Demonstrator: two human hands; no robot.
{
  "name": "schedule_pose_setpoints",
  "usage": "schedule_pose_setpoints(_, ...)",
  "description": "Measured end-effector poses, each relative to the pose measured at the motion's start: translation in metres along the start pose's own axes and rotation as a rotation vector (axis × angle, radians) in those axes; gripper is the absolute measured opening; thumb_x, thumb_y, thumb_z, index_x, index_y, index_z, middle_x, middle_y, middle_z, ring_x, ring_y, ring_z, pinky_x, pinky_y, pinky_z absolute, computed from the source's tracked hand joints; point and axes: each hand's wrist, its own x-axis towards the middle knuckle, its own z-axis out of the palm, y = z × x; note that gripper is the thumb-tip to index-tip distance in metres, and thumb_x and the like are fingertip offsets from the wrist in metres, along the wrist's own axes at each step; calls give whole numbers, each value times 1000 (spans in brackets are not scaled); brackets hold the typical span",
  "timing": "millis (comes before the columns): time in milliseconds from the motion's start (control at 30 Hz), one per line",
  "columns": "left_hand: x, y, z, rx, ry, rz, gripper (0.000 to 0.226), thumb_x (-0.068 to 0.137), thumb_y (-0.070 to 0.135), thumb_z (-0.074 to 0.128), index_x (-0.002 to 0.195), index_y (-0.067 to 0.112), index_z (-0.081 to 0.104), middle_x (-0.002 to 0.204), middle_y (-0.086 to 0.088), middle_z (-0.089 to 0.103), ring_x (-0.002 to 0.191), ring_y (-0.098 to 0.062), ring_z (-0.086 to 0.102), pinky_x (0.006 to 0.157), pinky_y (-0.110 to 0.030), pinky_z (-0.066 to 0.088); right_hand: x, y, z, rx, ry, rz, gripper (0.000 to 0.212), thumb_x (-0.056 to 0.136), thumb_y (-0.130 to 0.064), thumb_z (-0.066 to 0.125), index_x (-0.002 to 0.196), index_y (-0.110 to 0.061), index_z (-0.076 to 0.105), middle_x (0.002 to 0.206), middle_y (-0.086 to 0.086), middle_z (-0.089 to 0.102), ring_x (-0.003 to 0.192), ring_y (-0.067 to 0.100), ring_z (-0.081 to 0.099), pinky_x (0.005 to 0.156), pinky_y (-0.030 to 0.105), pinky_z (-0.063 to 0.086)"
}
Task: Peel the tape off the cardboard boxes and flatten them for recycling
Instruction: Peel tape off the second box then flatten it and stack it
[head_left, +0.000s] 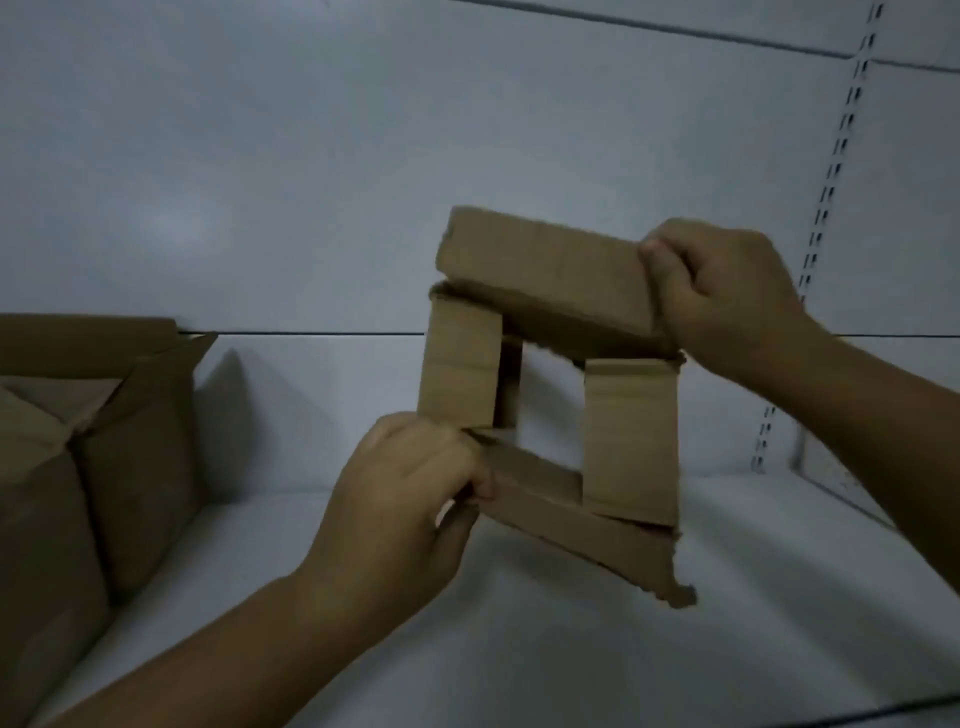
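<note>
A small brown cardboard box (628, 436) hangs in the air in front of me, open at both ends so the white wall shows through its middle. Its flaps stick out on all sides and the lower flap has a torn edge. My left hand (410, 499) grips the box at its lower left corner, fingers closed around the cardboard. My right hand (722, 291) pinches the upper flap at its right end, thumb on the front. I can make out no tape on the box in this dim, blurred frame.
A large open cardboard box (88, 441) stands at the left on the white shelf (545, 649). White back panels rise behind, with a slotted metal upright (831, 192) at the right.
</note>
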Motion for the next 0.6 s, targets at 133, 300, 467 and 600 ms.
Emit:
schedule_pose_setpoints(133, -40, -9, 13, -133, -318, -239, 7, 81, 27, 62, 77, 26, 56, 85, 8, 67, 77, -12, 61, 68, -30, 52, -16, -29, -12, 440, -276, 146, 35, 88, -38, 47, 74, -13, 65, 73, 1, 65, 64, 2, 56, 61, 11, 43)
schedule_pose_setpoints(300, -66, -7, 22, -124, -583, -185, 51, 77, 70, 40, 121, 46, 38, 116, 24, 52, 96, -1, 52, 66, -8, 34, -78, -29, 30, 253, -1020, 181, 60, 76, -64, 37, 126, -34, 48, 138, -9, 48, 121, 6, 47, 97, 17, 38)
schedule_pose_setpoints(467, -59, -6, 13, 153, -477, -232, 27, 90, 41, 37, 113, 31, 47, 111, 7, 58, 90, -13, 56, 69, -24, 43, -87, -30, 43, 90, -1076, 85, 98, 50, -88, 54, 134, -54, 16, 140, -22, 29, 117, -2, 35, 87, 11, 30)
schedule_pose_setpoints(600, -67, -5, -9, 194, -442, -140, 38, 88, 22, 50, 126, 21, 51, 112, -4, 62, 86, -23, 63, 65, -36, 55, -91, -36, 42, -40, -1084, -52, 126, 34, -95, 49, 141, -47, 2, 147, -30, 3, 125, -9, 11, 100, 15, 18)
